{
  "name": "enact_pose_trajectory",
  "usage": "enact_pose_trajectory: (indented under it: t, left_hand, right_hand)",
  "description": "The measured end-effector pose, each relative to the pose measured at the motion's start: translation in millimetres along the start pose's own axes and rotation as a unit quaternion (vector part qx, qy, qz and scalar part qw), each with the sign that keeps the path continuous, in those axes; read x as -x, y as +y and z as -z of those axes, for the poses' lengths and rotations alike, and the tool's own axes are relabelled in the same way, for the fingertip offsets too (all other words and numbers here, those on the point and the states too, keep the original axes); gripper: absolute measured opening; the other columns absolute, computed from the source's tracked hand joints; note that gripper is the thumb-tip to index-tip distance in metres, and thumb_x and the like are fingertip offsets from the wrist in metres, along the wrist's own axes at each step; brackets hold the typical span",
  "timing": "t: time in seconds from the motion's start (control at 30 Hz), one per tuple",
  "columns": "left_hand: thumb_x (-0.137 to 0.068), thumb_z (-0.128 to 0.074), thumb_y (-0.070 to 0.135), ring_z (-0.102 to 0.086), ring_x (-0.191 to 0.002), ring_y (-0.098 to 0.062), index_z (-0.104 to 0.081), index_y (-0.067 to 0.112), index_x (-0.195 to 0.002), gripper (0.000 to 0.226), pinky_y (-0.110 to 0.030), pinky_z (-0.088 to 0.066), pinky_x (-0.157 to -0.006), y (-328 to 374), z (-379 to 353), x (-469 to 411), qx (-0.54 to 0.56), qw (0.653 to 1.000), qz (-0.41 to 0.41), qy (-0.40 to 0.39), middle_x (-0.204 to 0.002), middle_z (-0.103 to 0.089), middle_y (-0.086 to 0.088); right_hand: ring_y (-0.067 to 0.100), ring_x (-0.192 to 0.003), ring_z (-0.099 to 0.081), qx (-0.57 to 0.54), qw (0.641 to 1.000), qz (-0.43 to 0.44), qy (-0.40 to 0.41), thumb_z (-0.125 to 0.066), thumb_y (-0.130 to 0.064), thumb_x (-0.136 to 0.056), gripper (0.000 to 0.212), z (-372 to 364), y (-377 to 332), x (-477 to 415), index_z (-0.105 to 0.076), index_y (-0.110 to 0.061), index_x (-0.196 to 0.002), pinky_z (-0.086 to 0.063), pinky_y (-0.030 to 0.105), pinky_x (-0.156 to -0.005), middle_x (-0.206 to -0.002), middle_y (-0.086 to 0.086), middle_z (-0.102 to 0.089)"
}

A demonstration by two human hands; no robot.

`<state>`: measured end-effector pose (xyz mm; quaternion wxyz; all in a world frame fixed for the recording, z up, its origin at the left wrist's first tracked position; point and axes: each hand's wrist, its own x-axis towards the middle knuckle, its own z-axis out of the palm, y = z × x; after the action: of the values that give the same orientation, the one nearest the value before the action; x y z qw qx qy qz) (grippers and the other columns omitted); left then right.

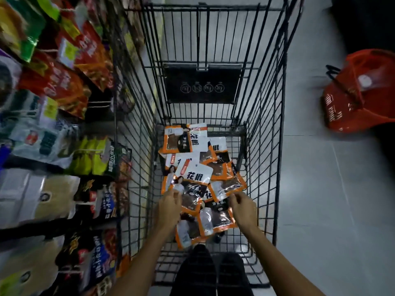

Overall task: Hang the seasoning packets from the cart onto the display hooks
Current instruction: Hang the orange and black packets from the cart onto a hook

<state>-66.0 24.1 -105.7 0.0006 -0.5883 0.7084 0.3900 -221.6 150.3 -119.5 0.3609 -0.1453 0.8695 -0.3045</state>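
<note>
Several orange, white and brown seasoning packets (193,174) lie in a loose pile on the floor of the black wire cart (265,146). Both my hands reach down into the cart. My left hand (170,207) has curled fingers at the lower left edge of a packet (192,190) with a white top and appears to pinch it. At the lower edge of an orange-rimmed packet (227,188) on the right of the pile, my right hand (243,208) has its fingers curled. The display hooks (94,151) stick out of the shelf at my left, carrying other goods.
A shelf wall of hanging snack and seasoning bags (53,124) runs along the left, close against the cart. A red shopping basket (361,92) lies on the grey tiled floor at the right. A black sign plate (202,85) hangs on the cart's far wall.
</note>
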Motion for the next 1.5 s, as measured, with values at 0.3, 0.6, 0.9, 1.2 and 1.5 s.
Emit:
enact_pose_trajectory:
  t: [0.3, 0.6, 0.9, 1.2, 1.5]
  left_hand:
    - [-0.088, -0.064, 0.018, -0.043, -0.126, -0.032, -0.033, 0.009, -0.145, 0.065, -0.037, -0.037, -0.1, -32, -59, -90, -0.004, 0.998, 0.054, -0.021, -0.141, -0.042, -0.017]
    - [-0.069, -0.083, 0.029, -0.032, -0.133, -0.029, -0.029, 0.011, -0.144, 0.094, -0.038, -0.036, -0.101, -58, -96, -126, -0.031, 0.997, 0.073, -0.017, -0.146, -0.031, -0.014]
    - [-0.065, -0.085, 0.031, -0.047, -0.115, -0.03, -0.047, 0.007, -0.122, 0.072, -0.043, -0.05, -0.086, -69, -91, -134, -0.014, 0.992, 0.112, 0.053, -0.124, -0.047, -0.015]
    - [-0.066, -0.085, 0.025, -0.051, -0.111, -0.032, -0.051, 0.003, -0.119, 0.067, -0.04, -0.049, -0.078, -61, -81, -129, 0.024, 0.991, 0.118, 0.056, -0.122, -0.051, -0.016]
    - [-0.067, -0.084, 0.02, -0.05, -0.099, -0.023, -0.047, 0.001, -0.118, 0.065, -0.032, -0.041, -0.071, -69, -78, -120, 0.061, 0.989, 0.129, 0.051, -0.119, -0.055, -0.017]
  right_hand:
    - [0.024, -0.088, -0.063, 0.027, 0.999, -0.036, 0.029, -0.049, -0.028, -0.098, 0.026, -46, 17, -119, -0.058, -0.005, -0.106, -0.052, 0.039, -0.08, -0.1, 0.012, -0.067]
    - [0.032, -0.119, -0.047, 0.101, 0.993, -0.047, 0.027, -0.063, -0.036, -0.089, 0.049, -74, 19, -186, -0.049, -0.002, -0.121, -0.041, 0.041, -0.102, -0.127, 0.017, -0.049]
    - [0.032, -0.115, -0.054, 0.052, 0.995, -0.074, 0.047, -0.076, -0.021, -0.08, 0.051, -85, 23, -186, -0.052, -0.002, -0.121, -0.045, 0.043, -0.1, -0.122, 0.016, -0.058]
    - [0.021, -0.077, -0.06, 0.017, 0.987, -0.108, 0.116, -0.065, -0.014, -0.089, 0.012, -76, 43, -146, -0.062, -0.006, -0.08, -0.048, 0.029, -0.071, -0.084, 0.012, -0.067]
    - [0.032, -0.091, -0.064, 0.062, 0.97, -0.232, 0.038, -0.06, -0.014, -0.09, 0.021, -75, 95, -74, -0.067, 0.005, -0.095, -0.036, 0.023, -0.063, -0.098, 0.022, -0.069]
